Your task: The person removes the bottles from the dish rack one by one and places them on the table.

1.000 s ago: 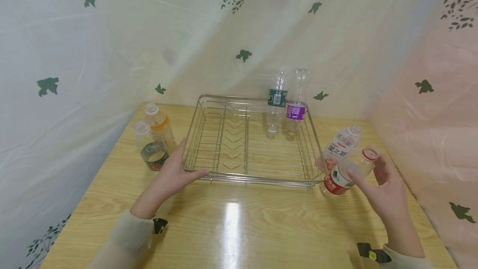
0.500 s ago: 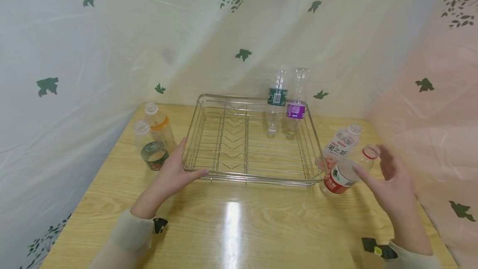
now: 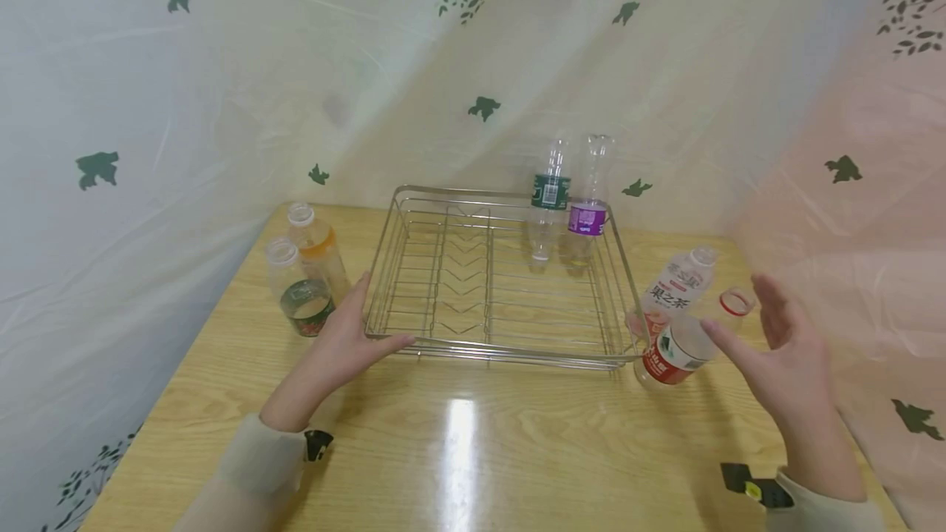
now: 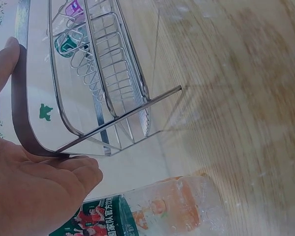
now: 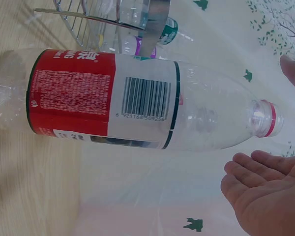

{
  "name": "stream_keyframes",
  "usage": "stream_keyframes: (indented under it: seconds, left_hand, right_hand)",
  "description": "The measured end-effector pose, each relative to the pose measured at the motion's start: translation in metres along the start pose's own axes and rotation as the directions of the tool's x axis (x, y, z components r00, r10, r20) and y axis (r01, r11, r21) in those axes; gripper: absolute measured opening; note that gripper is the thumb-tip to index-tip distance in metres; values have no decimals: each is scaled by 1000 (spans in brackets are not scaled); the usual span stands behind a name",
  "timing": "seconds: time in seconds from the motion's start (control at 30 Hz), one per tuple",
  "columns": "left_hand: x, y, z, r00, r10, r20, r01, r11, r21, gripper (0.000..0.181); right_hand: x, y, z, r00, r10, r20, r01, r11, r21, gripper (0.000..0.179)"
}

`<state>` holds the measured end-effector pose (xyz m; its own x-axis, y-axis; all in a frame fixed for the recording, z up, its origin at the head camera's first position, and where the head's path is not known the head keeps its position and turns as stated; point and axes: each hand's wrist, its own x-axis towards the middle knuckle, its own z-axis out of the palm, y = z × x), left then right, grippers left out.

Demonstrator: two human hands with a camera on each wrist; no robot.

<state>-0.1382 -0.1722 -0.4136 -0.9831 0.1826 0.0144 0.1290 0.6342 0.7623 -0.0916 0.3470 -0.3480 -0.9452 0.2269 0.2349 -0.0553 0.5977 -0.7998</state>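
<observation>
My left hand touches the front left corner of a metal wire dish rack. Its thumb lies along the front rim and its fingers along the left side. At the right, my right hand is spread with the palm toward a clear plastic bottle with a red and white label. In the right wrist view, this bottle stands uncapped, apart from the fingers. Just behind it is a fruit tea bottle. Inside the rack's back right, a green-labelled bottle and a purple-labelled bottle appear upside down.
Left of the rack stand a green-labelled bottle and an orange-tinted bottle, both uncapped. Wood-grain table spreads under everything. A patterned plastic curtain hangs behind and along both sides.
My right hand has drawn away to the right from the red and white labelled bottle, its fingers opening. The left hand, rack and bottles keep their places.
</observation>
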Motion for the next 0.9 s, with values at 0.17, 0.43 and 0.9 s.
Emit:
stream_keyframes:
  seconds: [0.17, 0.43, 0.9]
  left_hand:
    - [0, 1, 0, 1000, 0, -1, 0, 1000, 6, 120]
    - [1, 0, 0, 1000, 15, -3, -15, 1000, -11, 120]
    - [0, 0, 0, 1000, 17, -9, -17, 1000, -1, 120]
  right_hand:
    - [1, -7, -1, 1000, 0, -16, 0, 1000, -28, 90]
    - [1, -19, -4, 999, -18, -33, 16, 998, -53, 90]
    - [4, -39, -9, 999, -40, -23, 38, 994, -98, 90]
